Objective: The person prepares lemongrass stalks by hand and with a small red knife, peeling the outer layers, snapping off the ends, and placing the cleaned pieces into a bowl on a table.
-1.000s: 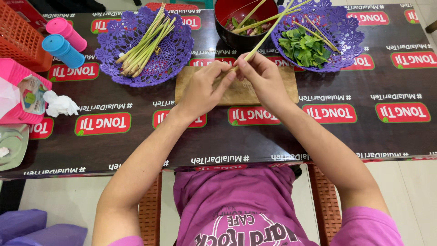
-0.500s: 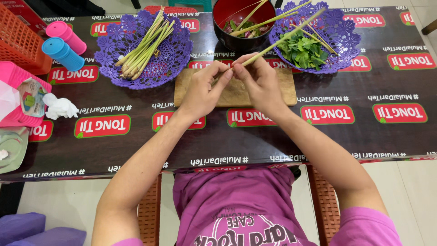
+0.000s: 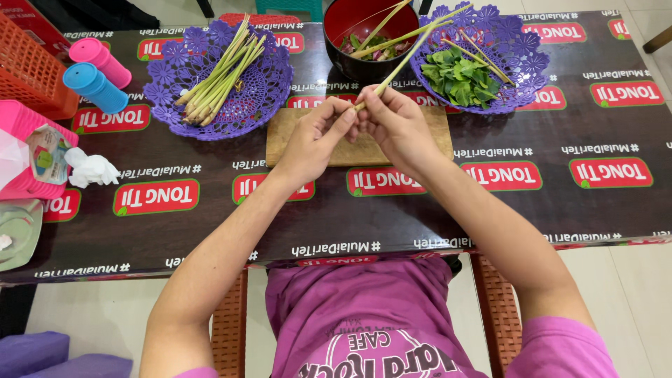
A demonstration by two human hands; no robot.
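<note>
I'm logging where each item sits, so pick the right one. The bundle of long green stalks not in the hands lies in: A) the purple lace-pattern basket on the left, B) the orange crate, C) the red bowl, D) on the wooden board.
A: the bundle of stalks rests in the left purple basket, apart from the single stalk that the left hand and right hand pinch over the wooden board.

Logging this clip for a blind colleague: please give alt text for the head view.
Both hands, left hand and right hand, pinch one long green stalk above a wooden cutting board. Behind it sit a purple basket of stalks, a red bowl and a purple basket of leaves.
</note>
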